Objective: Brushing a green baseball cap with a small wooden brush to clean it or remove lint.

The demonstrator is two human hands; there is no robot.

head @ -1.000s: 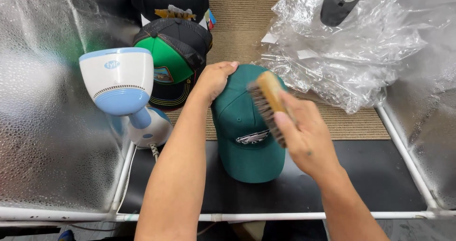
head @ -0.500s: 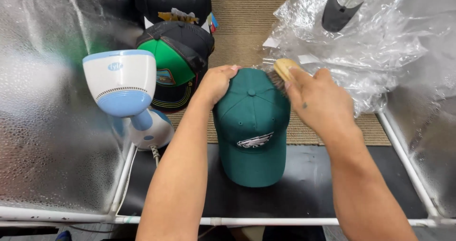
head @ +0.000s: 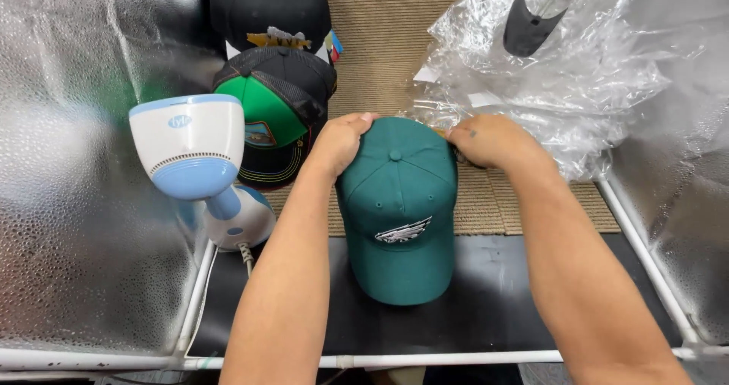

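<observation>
A dark green cap [head: 399, 218] with a white emblem on its front lies crown up, its brim pointing toward me over a black mat [head: 501, 294]. My left hand [head: 342, 142] grips the back left of the crown. My right hand [head: 486, 140] is closed at the back right edge of the cap, knuckles up. It holds a wooden brush [head: 440, 132], of which only a pale sliver shows under the fingers.
A white and blue handheld steamer [head: 194, 153] stands at the left. Behind it sit a black and green cap [head: 273, 104] and a black cap [head: 266, 5]. Crumpled clear plastic [head: 562, 74] covers the right rear. Silver reflective walls and a white pipe frame [head: 425, 358] enclose the space.
My right hand carried the brush from the top of the green cap to its back right edge and turned knuckles up, hiding the brush. The left hand stayed on the crown.
</observation>
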